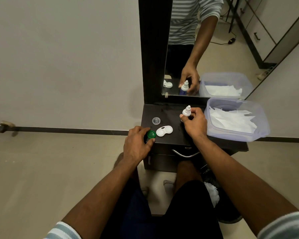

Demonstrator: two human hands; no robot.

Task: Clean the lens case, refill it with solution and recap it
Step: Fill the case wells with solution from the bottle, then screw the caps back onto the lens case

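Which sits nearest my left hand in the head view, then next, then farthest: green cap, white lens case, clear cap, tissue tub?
1. green cap, under the left hand fingertips
2. white lens case, just right
3. clear cap, behind
4. tissue tub, far right

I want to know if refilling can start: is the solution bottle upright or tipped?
Upright. The solution bottle stands with its nozzle pointing up, gripped by the right hand, away from the white lens case.
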